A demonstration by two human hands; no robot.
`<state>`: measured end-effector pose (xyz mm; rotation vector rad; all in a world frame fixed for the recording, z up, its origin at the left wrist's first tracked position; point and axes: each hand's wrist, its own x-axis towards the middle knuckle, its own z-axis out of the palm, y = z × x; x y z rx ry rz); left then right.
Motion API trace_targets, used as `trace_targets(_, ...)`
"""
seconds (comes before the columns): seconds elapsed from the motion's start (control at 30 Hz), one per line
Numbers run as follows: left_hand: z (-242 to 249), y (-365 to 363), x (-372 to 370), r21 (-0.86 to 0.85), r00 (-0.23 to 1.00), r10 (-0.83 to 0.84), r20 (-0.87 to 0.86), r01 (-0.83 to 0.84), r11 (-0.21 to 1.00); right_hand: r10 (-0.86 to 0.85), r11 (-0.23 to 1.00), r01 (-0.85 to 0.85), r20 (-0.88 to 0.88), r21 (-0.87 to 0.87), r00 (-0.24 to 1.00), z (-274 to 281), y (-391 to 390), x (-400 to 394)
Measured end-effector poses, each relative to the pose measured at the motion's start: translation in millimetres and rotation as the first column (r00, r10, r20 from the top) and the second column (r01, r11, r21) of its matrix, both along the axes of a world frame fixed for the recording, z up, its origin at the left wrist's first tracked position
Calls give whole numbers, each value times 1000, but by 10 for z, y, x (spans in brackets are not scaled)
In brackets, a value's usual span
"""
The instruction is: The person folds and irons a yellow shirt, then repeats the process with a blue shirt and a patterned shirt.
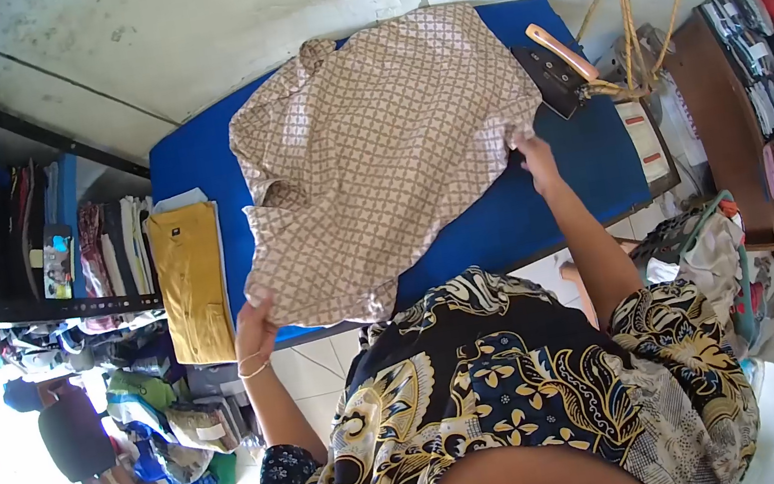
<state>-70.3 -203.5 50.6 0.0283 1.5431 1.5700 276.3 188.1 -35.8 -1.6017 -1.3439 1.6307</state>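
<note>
A beige shirt with a brown lattice pattern (390,130) lies spread across a blue-covered ironing table (560,184), its collar toward the upper left. My left hand (256,326) pinches the cloth at the shirt's lower left corner, near the table's front edge. At the shirt's right side, my right hand (534,158) grips its edge with the fingers closed. Just beyond that hand rests a dark iron (549,79) with a light wooden handle, lying at the right end of the table.
A folded mustard garment (193,283) sits at the table's left end. Shelves of folded clothes (11,231) stand to the left, with a brown cabinet (728,127) and more clothes at right. Yellowish cords (624,2) hang near the iron. A wall (269,7) closes the back.
</note>
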Motion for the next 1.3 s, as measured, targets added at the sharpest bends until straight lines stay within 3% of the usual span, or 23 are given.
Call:
trace_targets(0.07, -200, -161, -154, -95, 991, -117, -63, 111, 989, 41, 860, -173, 271, 481, 962, -580, 493, 84)
trace_targets(0.1, -122, -149, -132, -111, 991, -118, -67, 110, 988, -156, 725, -23, 196, 688, 968, -438, 481, -4)
trace_targets(0.17, -62, -222, -199, -83, 993, -89, -72, 83, 993, -96, 617, 70, -14, 784, 995, 268, 380, -82)
trace_targets(0.23, 270, -187, -176, 27, 997, 48, -54, -46, 999, -116, 653, -79, 203, 753, 972, 781, 412, 41)
trace_targets(0.27, 452, -160, -132, 94, 987, 159, -30, -155, 983, -148, 797, -22, 230, 603, 962, 1046, 482, 124)
trace_targets(0.3, 360, -305, -260, 248, 973, 218, 72, -229, 941, -126, 790, -34, 217, 612, 968, 1335, 536, 248)
trace_targets(0.33, 561, -269, -196, 337, 973, 221, 59, -228, 913, -129, 834, 178, -130, 523, 983, 1629, 555, 408)
trace_targets(0.37, 783, -223, -151, 422, 971, 236, 40, -230, 877, -150, 876, 332, -456, 351, 877, 1886, 541, 531)
trace_targets(0.4, 807, -315, -212, 457, 973, 227, 50, -224, 861, -201, 910, 399, -717, 116, 668, 2083, 457, 554)
trace_targets(0.43, 959, -323, -192, 493, 976, 209, 64, -213, 844, -144, 949, 299, -709, 98, 690, 2250, 229, 543)
trace_targets(0.6, 1091, -343, -130, 531, 938, 239, -252, -72, 844, -36, 998, 1, -642, -55, 766, 1983, -873, 73)
trace_targets(0.7, 1074, -396, -217, 465, 938, 318, -141, -221, 857, 66, 998, -36, -637, 60, 768, 2198, -712, 209)
trace_targets(0.77, 1350, -362, -98, 567, 956, 287, -59, -205, 798, 124, 989, -30, -683, 147, 720, 2492, -474, 434)
trace_targets(0.8, 1477, -312, -19, 601, 912, 385, -139, -231, 765, 143, 985, -38, -682, 167, 717, 2566, -419, 500)
trace_targets(0.9, 1698, -314, 62, 631, 892, 429, -143, -252, 734, 229, 972, -165, -524, 165, 821, 2434, -565, 519)
trace_targets(0.97, 1856, -352, 53, 642, 814, 518, -261, -254, 723, 412, 911, -381, -319, 159, 853, 2402, -683, 585)
trace_targets(1.07, 2192, -444, 74, 663, 710, 596, -376, -243, 708, 693, 654, -699, 142, 289, 707, 2943, -177, 1053)
trace_targets(1.1, 2261, -494, 24, 676, 705, 588, -397, -209, 707, 673, 592, -716, 261, 370, 691, 3087, 78, 1251)
trace_targets(1.13, 2456, -375, 116, 708, 703, 617, -354, -229, 668, 521, 520, -649, 395, 556, 756, 3106, 359, 1388)
trace_targets(1.17, 2532, -249, 48, 654, 687, 579, -438, -198, 730, 298, 421, -577, 494, 700, 817, 3121, 645, 1525)
trace_targets(1.23, 2590, 196, -299, 538, 684, 479, -550, -148, 830, -20, 51, -684, 686, 727, 727, 3030, 982, 1069)
trace_targets(1.27, 2457, 443, -693, 478, 740, 375, -558, -82, 874, -232, -110, -715, 682, 690, 694, 2982, 1154, 834)
trace_targets(1.3, 2305, 735, -1085, 423, 786, 261, -560, 1, 906, -26, 53, -702, 704, 710, 710, 2877, 1543, 702)
